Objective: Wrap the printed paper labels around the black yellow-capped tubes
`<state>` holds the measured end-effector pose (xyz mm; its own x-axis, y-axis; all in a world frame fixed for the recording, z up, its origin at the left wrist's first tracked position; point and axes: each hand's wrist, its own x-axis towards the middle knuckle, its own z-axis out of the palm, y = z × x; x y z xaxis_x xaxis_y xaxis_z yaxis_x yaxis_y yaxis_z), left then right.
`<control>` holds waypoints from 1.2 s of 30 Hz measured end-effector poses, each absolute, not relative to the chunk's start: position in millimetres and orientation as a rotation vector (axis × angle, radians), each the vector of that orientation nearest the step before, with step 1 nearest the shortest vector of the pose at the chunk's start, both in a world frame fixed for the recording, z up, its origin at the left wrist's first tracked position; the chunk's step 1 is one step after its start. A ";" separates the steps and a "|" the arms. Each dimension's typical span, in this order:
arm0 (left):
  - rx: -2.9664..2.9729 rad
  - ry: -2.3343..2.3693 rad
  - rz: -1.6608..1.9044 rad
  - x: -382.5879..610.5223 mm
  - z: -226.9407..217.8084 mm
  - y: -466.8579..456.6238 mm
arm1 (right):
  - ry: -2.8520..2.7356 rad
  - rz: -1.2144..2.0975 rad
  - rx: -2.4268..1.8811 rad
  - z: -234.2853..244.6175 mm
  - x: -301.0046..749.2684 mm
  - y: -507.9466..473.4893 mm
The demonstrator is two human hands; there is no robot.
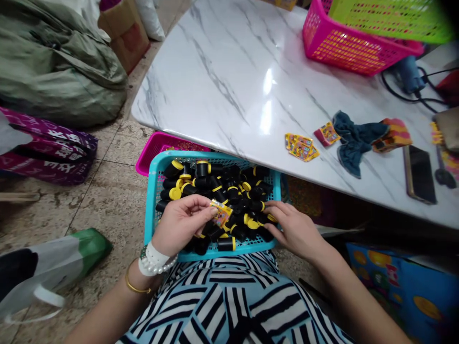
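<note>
A turquoise basket (152,200) rests on my lap, filled with several small black cylinders with yellow caps (201,179). My left hand (179,222) is closed on a small yellow printed sticker (221,213), pinched between thumb and fingers over the basket. My right hand (292,227) reaches into the basket's right side, its fingers curled around black-and-yellow pieces (258,220) there; whether it grips one I cannot make out.
A marble table (233,81) stands ahead with yellow stickers (301,146), a dark cloth (353,138), a phone (419,174), and pink (344,48) and green baskets (390,19). Another pink basket (158,148) sits under the turquoise one. Bags lie on the floor at left.
</note>
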<state>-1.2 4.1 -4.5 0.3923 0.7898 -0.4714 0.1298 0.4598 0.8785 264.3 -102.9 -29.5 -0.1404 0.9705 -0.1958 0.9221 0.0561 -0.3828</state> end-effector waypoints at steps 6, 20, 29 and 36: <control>0.770 1.024 0.511 6.6 -13.1 10.1 | -2.223 0.850 -2.000 -30.0 271.6 -119.2; 0.669 1.026 0.429 24.3 -20.1 8.4 | -1.437 1.082 -1.836 -16.8 281.1 -109.4; 0.486 0.953 0.439 36.2 -30.2 8.0 | -0.730 1.268 -1.321 -11.0 215.7 -72.4; 0.339 0.866 0.454 37.9 -32.8 14.9 | -0.790 1.207 -1.421 -23.0 218.7 -69.5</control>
<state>37.9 14.9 -32.8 0.5628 0.5115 -0.6493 -0.2436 0.8533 0.4611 218.7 -69.5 -23.0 0.2699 0.9296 -0.2511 -0.1416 -0.2196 -0.9653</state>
